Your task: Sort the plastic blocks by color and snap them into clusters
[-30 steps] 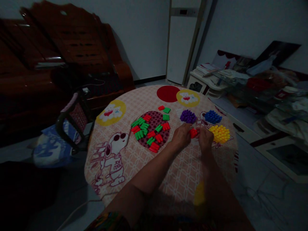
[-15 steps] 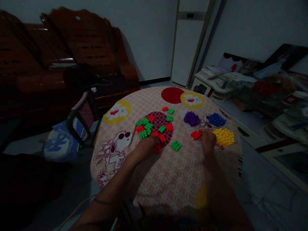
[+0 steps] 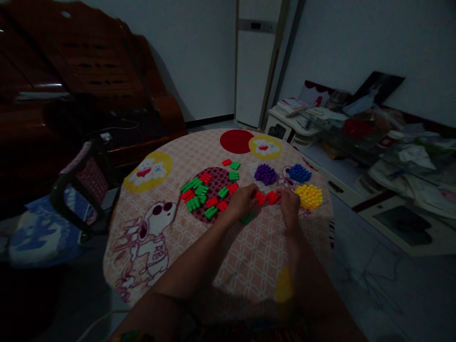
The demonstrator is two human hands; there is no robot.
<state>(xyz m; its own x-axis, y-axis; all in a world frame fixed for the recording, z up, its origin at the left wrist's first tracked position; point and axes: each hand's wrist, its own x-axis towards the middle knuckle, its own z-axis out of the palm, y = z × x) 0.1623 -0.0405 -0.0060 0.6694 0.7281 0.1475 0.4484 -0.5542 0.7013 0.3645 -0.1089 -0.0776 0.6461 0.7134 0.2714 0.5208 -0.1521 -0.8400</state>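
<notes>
My left hand (image 3: 244,202) is closed on a red toy building block (image 3: 261,198) above the round table. Facing it, my right hand (image 3: 290,204) pinches another red block cluster (image 3: 272,197); the two red pieces are side by side, and I cannot tell whether they touch. Left of my hands lie loose green blocks (image 3: 194,204) and red blocks (image 3: 205,178) in a scattered group. Beyond my right hand sit a purple block cluster (image 3: 265,175), a blue cluster (image 3: 299,173) and a yellow cluster (image 3: 309,196). One green block (image 3: 246,218) is partly hidden under my left wrist.
A patterned cloth covers the table (image 3: 245,266). A chair (image 3: 85,185) stands at its left, with a wooden sofa (image 3: 107,71) behind. Along the right wall runs a low cabinet (image 3: 342,185) crowded with papers and bags.
My left hand has picked up a red block from the scattered group and moved right, close to my right hand, which still holds its red cluster. The view has turned slightly right.
</notes>
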